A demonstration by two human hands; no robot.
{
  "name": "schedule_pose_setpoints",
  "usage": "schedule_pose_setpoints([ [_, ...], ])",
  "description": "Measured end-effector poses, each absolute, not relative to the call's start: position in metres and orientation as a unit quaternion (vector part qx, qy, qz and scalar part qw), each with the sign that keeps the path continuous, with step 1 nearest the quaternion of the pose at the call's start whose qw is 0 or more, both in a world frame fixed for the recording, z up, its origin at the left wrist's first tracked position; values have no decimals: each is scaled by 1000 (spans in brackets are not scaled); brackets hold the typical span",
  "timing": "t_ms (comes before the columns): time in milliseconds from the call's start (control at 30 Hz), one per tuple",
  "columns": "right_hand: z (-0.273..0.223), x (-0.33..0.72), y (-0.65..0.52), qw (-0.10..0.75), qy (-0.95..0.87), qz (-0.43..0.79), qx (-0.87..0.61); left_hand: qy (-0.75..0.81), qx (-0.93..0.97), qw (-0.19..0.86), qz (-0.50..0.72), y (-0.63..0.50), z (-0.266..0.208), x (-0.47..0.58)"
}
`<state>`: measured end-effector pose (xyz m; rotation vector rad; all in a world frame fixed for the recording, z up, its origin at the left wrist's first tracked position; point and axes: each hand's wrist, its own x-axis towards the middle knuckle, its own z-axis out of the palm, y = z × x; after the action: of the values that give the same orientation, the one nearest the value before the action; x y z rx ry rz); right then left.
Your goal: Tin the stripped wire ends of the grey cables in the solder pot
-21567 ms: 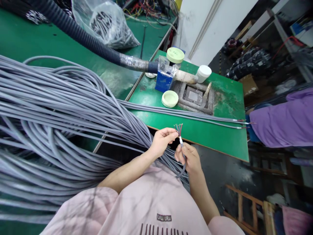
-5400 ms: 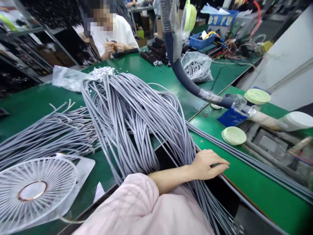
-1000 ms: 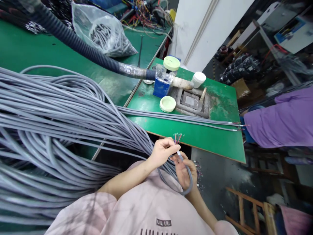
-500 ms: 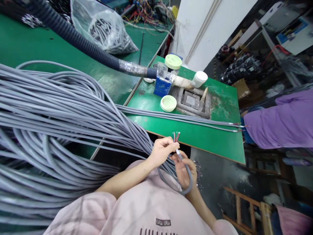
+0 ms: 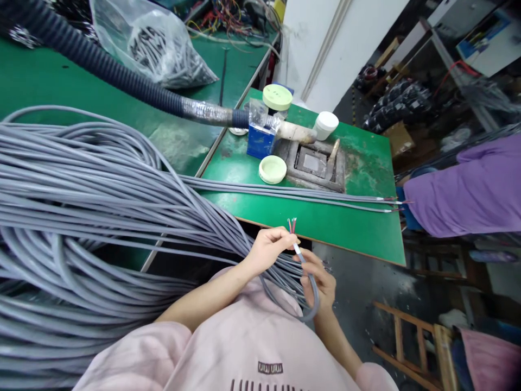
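Observation:
My left hand (image 5: 272, 247) pinches a grey cable (image 5: 314, 304) just below its stripped end, by a white band. Thin red and blue wires (image 5: 292, 225) with bright tips fan out above the fingers. Below the pinch, the cable bends in a loop toward my lap. My right hand (image 5: 321, 277) is beside that loop, its fingers loosely curved and apart, with the cable passing against them. Whether they press on it is hard to see. A large bundle of grey cables (image 5: 101, 174) lies to the left and runs under my left forearm.
Several grey cables (image 5: 285, 191) with stripped ends lie across the green table (image 5: 345, 228). Behind them are a solder pot (image 5: 313, 163), a blue box (image 5: 260, 140), small tubs (image 5: 272, 169) and a ribbed hose (image 5: 142, 89). A person's purple sleeve (image 5: 459, 184) is at the right.
My right hand has shifted slightly right and its fingers have spread along the cable. The wires stand closer together above my left hand, which keeps its pinch. The view has shifted slightly.

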<state>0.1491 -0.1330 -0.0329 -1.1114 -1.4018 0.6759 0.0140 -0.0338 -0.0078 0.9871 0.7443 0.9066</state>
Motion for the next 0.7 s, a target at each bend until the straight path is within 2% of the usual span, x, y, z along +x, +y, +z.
schedule_pose_setpoints([
  [100, -22, 192, -154, 455, -692, 70, -555, 328, 562, 653, 388, -22, -9, 18],
  [167, -20, 223, -178, 360, -702, -9, -614, 321, 657, 561, 388, -10, -8, 21],
  [233, -22, 246, -205, 259, -672, -3, -694, 315, 753, 441, 372, 4, -6, 25],
  [300, -26, 257, -226, 218, -598, 27, -771, 331, 828, 316, 325, 18, -3, 31],
  [367, -29, 254, -236, 225, -539, 76, -808, 354, 871, 215, 265, 30, 0, 40],
  [467, -35, 232, -224, 271, -522, 159, -793, 380, 895, 127, 197, 44, 3, 54],
  [700, -34, 170, -148, 419, -437, 451, -656, 363, 919, 79, 128, 54, 4, 71],
])
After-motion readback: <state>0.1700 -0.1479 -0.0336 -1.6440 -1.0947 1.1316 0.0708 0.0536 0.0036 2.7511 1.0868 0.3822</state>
